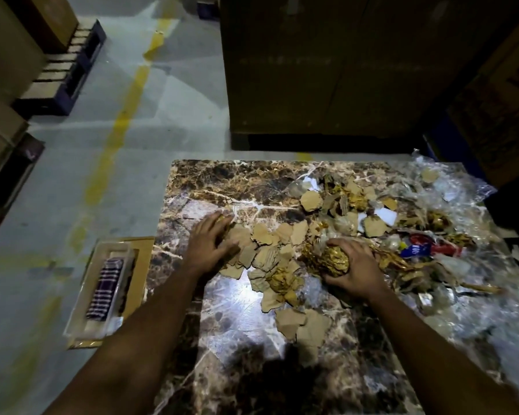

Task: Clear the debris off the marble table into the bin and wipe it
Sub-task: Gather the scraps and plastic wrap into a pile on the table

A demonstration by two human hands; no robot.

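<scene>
Dim warehouse floor; marble table (222,181) half strewn. Left hand (212,244) lies flat, fingers spread, on cardboard scraps (270,235), holding nothing. Right hand (354,265) is curled around a gold foil wad (337,260). Debris stretches rightward from both hands. Clear tray (81,307) sits left, nearer the left hand; whether it is the bin is unclear.

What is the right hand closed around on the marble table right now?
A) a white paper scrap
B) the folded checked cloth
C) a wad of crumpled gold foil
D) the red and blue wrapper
C: the right hand is cupped over a wad of crumpled gold foil on the marble table, while the checked cloth lies in a clear tray off the table's left edge.
</scene>
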